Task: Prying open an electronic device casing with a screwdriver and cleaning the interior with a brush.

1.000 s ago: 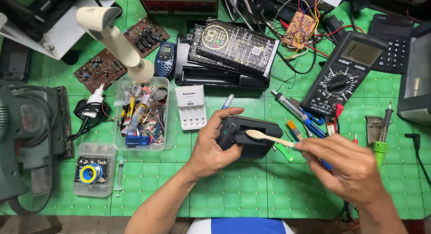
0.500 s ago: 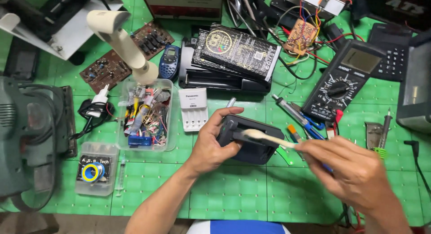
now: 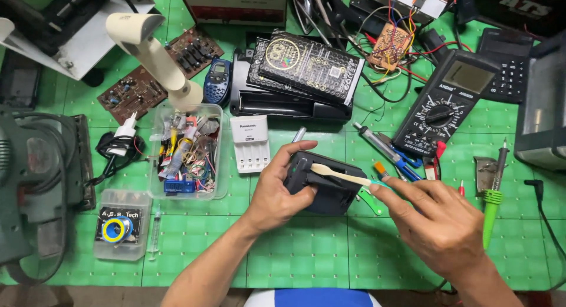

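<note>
My left hand (image 3: 277, 192) grips a small black box-shaped device (image 3: 336, 192) and holds it tilted just above the green mat (image 3: 295, 254). My right hand (image 3: 439, 221) pinches the handle of a cream-coloured brush with a teal end (image 3: 345, 176). The brush head lies across the top face of the black device, near my left thumb. Both forearms come in from the bottom edge.
A clear tub of small parts (image 3: 187, 151), a white battery charger (image 3: 249, 144), a black multimeter (image 3: 445, 104), a green-handled screwdriver (image 3: 494, 195), circuit boards (image 3: 132, 92), a solder-wire box (image 3: 121, 224) and a white lamp arm (image 3: 156, 56) crowd the mat around my hands.
The view has drifted slightly, so everything sits a little lower in frame. My hands keep their hold, and the brush has shifted only a little over the device.
</note>
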